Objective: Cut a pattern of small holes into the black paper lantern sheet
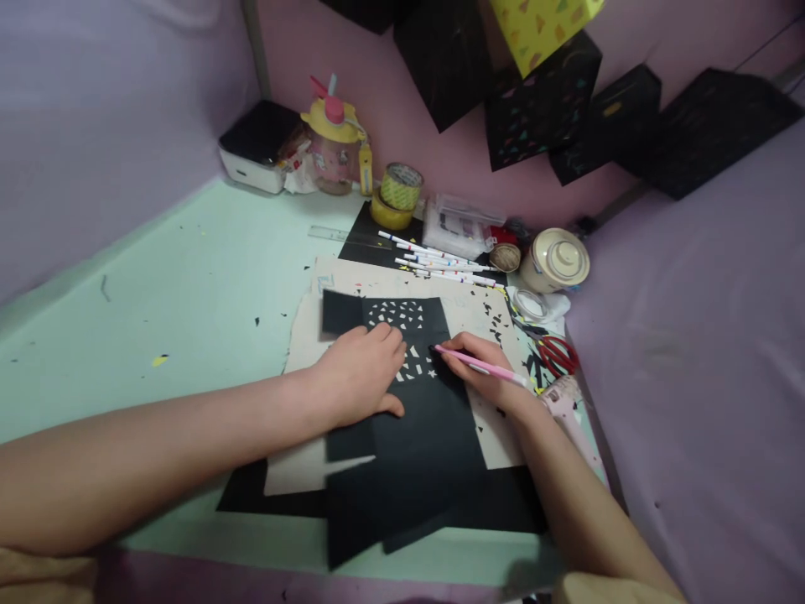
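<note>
A sheet of black cardstock (428,428), with flaps along its left side, lies on a pale backing board (496,428). Small shaped holes are cut through its upper part in two groups. My left hand (365,369) rests on the cardstock beside the lower group, its thumb stretched out and its fingers lying on the sheet. In my right hand (481,365) is a slim pink craft knife (478,362), pinched like a pen. The knife's tip is at the right side of the lower holes; the blade itself is too small to make out.
Black scraps (496,323) lie right of the cardstock, near red-handled scissors (558,356) and a pink glue gun (569,415). Behind are several white markers (440,262), tape rolls (401,186), a plastic box (456,228), a lidded jar (557,258) and a bottle (333,155). Black paper boxes (544,101) hang above.
</note>
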The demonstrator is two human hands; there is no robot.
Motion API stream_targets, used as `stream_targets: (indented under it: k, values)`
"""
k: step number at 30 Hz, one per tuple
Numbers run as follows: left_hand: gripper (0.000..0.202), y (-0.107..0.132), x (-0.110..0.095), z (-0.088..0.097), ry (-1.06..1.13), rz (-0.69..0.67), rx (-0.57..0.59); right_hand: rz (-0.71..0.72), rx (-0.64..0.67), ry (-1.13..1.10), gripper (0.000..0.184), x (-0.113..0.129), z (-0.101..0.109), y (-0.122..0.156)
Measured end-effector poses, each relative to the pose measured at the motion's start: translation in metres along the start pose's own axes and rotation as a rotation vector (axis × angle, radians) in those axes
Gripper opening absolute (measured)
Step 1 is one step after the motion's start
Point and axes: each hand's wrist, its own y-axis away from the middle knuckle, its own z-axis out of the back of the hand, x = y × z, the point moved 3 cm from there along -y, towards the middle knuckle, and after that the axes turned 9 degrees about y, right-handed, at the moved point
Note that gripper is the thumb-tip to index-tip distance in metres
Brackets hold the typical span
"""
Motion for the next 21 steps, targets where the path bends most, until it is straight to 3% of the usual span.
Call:
stream_targets:
  k: [4,7,11,15,21]
  values:
    - [0.067,-0.003,-0.002,-0.006,-0.008,-0.073,-0.101,-0.085,-0.048,-0.063,0.013,-0.002,-0.002,-0.001]
    - [0.071,-0.009,0.001,-0.020,0.060,-0.156,-0.190,-0.154,-0.085,-0.099,0.016,-0.003,-0.004,0.000]
    - [0.076,-0.013,0.007,-0.034,0.157,-0.141,-0.178,-0.222,-0.131,-0.121,0.018,-0.007,-0.007,0.003]
    - [0.075,-0.013,0.006,-0.032,0.169,-0.126,-0.181,-0.259,-0.189,-0.131,0.017,-0.011,-0.009,0.006]
    - [0.073,-0.014,0.006,-0.029,0.177,-0.124,-0.166,-0.268,-0.168,-0.110,0.017,-0.010,-0.011,0.005]
